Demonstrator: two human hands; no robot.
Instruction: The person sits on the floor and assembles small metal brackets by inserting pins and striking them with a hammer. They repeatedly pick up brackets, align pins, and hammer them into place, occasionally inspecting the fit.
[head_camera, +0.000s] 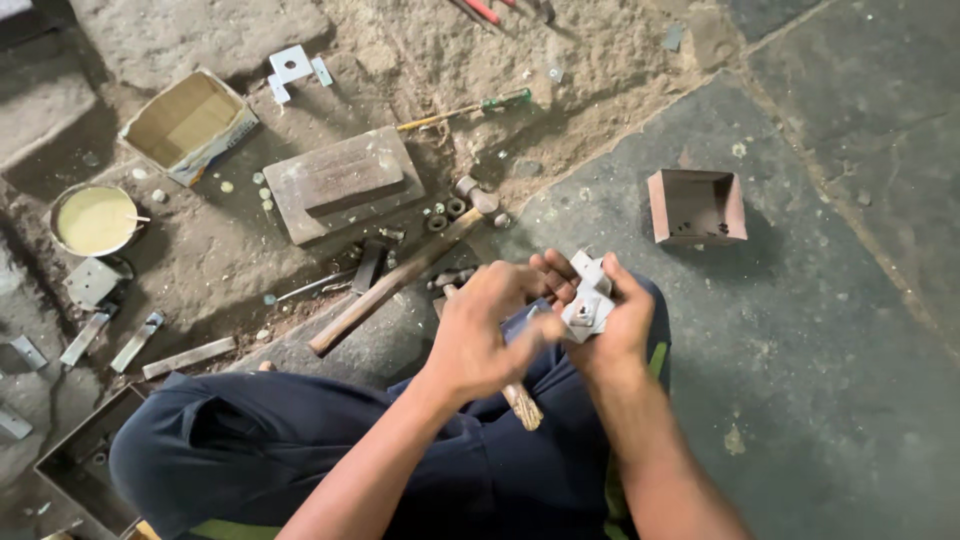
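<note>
1. Head view, the step in hand: a small grey metal bracket (588, 296) with a bolt or nut at its middle is being worked on above the lap, over dark blue trousers (330, 450). It would best be done with the bracket kept steady and square to the fastener, so that the threads are not crossed and nothing slips to the floor; this is a judgement, not a thing seen

2. Head view, the right hand (612, 322): its fingers are curled closed round the bracket from behind and below, the thumb laid along the near edge, so that the part is gripped firmly

3. Head view, the left hand (490, 330): its fingers are bent and nearly closed, the tips pressed to the bracket beside the fastener; whether a small part is pinched between them cannot be told. A wooden handle (521, 402) shows just below this hand, resting on the lap

4. Head view, the surroundings: a hammer (400, 275) lies on the sandy floor near the knees, a steel block (342, 183) beyond it, an open rust-brown metal box (696, 206) to the right, a cardboard box (188, 124) and a tin of yellowish paste (95, 219) to the left
</note>
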